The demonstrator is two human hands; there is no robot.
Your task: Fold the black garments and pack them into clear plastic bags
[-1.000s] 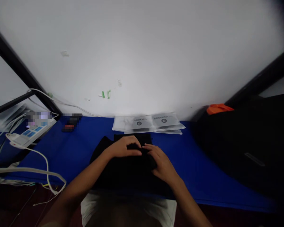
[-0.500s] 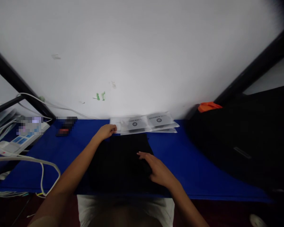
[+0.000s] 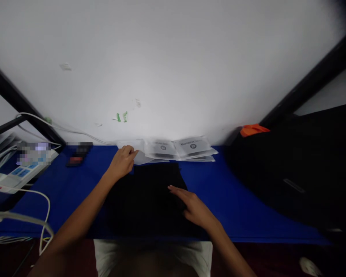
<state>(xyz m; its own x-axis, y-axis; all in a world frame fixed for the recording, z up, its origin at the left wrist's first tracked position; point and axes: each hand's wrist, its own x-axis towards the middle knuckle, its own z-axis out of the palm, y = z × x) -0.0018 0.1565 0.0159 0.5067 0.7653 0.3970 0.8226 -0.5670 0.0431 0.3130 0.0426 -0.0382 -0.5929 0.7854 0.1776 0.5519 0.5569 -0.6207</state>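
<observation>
A dark folded cloth [image 3: 150, 200] lies on the blue table [image 3: 219, 200] in front of me. Several translucent bags with dark printed labels [image 3: 190, 148] lie along the wall behind it. My left hand [image 3: 123, 161] pinches the near edge of a translucent bag [image 3: 132, 145] at the left end of this row. My right hand [image 3: 190, 203] rests on the right part of the dark cloth, fingers stretched out, gripping nothing.
A white power strip [image 3: 23, 173] with cables stands at the far left, beside a partly blurred dark object [image 3: 80, 154]. A large black fabric item [image 3: 291, 165] covers the right side, with an orange piece [image 3: 253, 130] behind it.
My left hand has moved a little to the left, and the leftmost bag has slid out leftward from the others with it. The right hand has hardly moved.
</observation>
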